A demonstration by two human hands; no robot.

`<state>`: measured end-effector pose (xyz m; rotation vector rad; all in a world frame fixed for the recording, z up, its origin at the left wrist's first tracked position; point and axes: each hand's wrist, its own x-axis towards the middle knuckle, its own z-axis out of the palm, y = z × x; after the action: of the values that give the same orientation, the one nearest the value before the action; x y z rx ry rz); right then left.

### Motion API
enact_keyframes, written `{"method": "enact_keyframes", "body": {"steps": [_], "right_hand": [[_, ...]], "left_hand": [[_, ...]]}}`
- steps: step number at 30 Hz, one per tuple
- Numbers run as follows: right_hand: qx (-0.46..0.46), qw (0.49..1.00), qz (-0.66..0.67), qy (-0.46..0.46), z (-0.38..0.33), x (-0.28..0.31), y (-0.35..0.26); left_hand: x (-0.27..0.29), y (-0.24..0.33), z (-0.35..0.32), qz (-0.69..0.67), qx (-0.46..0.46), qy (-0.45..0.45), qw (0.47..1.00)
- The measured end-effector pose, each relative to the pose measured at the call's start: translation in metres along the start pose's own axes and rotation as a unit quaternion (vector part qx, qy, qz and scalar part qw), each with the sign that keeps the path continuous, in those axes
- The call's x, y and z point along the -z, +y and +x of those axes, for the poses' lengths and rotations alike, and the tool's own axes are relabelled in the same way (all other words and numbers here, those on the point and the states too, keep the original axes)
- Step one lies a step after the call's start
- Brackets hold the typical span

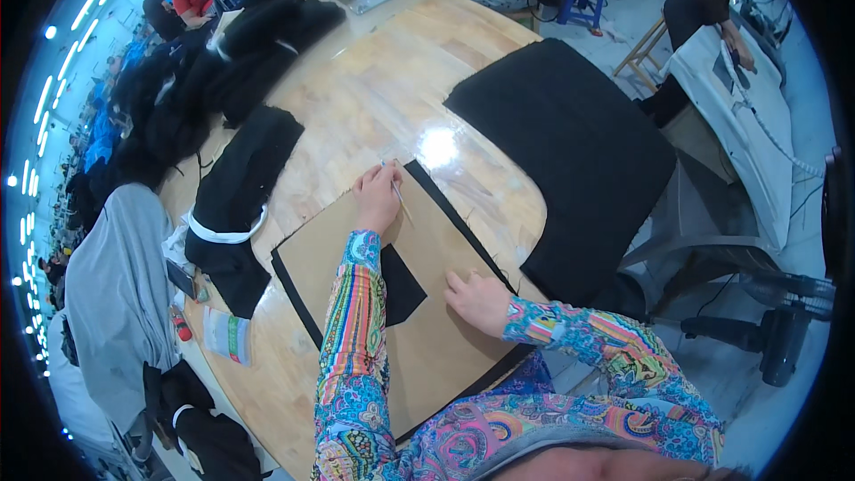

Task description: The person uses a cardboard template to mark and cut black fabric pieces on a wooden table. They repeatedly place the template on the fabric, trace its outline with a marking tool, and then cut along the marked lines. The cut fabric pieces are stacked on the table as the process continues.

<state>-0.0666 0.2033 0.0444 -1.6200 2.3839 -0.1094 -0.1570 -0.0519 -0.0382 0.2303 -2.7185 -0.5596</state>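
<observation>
A brown card template (450, 352) lies on a black fabric piece (427, 180), whose dark edges stick out around it. Through a cut-out in the card, a black patch (403, 287) shows beside my left forearm. My left hand (378, 198), near the card's far corner, is closed round a thin, pencil-like stick (403, 201). Just where the stick's tip touches is too small to tell. On the right part of the card, my right hand (479, 301) rests with fingers spread, holding nothing.
Another black fabric piece (570, 142) overhangs the wooden table's (374, 62) right edge. Black cloth with a white band (232, 232), a plastic packet (226, 335) and a red item (181, 324) lie left. Dark garments (205, 62) are heaped behind. A fan (775, 330) stands right.
</observation>
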Motion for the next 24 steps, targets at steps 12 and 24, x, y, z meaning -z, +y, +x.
{"method": "enact_keyframes", "body": {"steps": [12,24], "right_hand": [[-0.041,0.986,-0.159,0.022,0.071,-0.032,0.007],[-0.014,0.987,-0.157,0.042,0.068,-0.026,0.007]], "left_hand": [[0.001,0.005,-0.001,-0.009,0.007,-0.017,1.0],[0.034,0.005,-0.001,-0.126,0.028,-0.003,0.992]]}}
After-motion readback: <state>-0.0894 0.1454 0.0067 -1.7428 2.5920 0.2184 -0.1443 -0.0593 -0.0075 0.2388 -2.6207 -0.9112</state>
